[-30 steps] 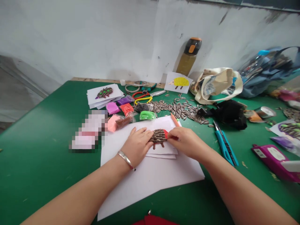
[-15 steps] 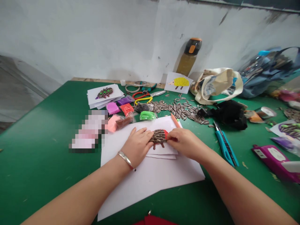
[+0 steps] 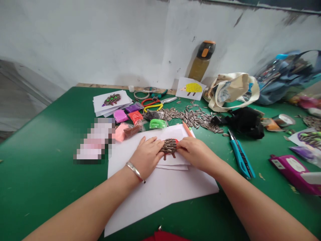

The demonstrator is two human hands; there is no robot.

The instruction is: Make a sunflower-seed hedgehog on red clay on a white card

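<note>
My left hand (image 3: 148, 155) lies flat, fingers stretched, on the left side of a small white card (image 3: 177, 161). The card bears a hedgehog figure (image 3: 169, 146) of overlapping striped sunflower seeds, with brown legs and red clay at its right end. My right hand (image 3: 194, 150) is closed in a pinch at that red end; anything between its fingertips is hidden. Beneath the card is a large sheet of white paper (image 3: 160, 197). An orange stick-like tool (image 3: 187, 129) lies just behind my right hand.
Loose sunflower seeds (image 3: 195, 117), scissors (image 3: 152, 106) and bagged clay, including a green pack (image 3: 157, 124), lie behind the paper. A teal utility knife (image 3: 240, 157) is at right. A bottle (image 3: 202, 62) leans on the wall, near a cream bag (image 3: 234, 92).
My right fingertips have shifted slightly left along the hedgehog's red end, covering more of it. My left hand stays in place.
</note>
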